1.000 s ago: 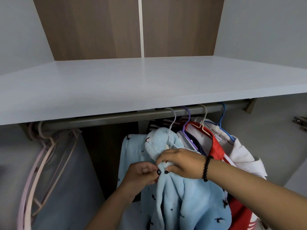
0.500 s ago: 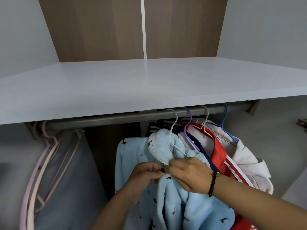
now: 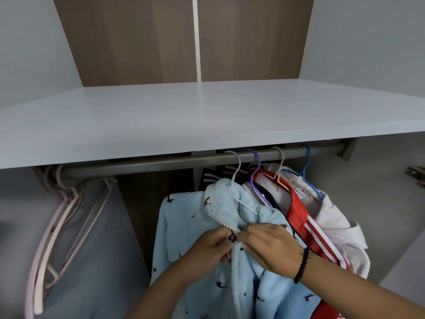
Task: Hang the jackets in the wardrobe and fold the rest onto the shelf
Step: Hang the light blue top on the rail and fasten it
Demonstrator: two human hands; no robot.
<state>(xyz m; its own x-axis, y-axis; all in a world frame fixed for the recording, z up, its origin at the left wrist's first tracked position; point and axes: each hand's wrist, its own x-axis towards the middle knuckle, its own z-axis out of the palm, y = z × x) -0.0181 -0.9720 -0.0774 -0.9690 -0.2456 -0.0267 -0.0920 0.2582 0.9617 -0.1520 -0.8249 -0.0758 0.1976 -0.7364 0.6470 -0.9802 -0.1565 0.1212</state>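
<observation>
Under the white laminate shelf (image 3: 207, 116), a fluffy pale-blue fleece jacket with small dark birds (image 3: 190, 217) hung on a white hanger (image 3: 236, 171), left hand (image 3: 211, 247) and right hand (image 3: 269, 245) both pinched its front edges together.

A single wide-angle camera, worn on the head, faces forward and slightly downward into the wardrobe at close range. The shelf (image 3: 207, 116) spans the middle of the view, seen from slightly above. The rail (image 3: 161, 163) runs beneath it. Both hands (image 3: 271, 245) occupy the lower centre, close to the lens. Straight edges bow toward the frame borders.
</observation>
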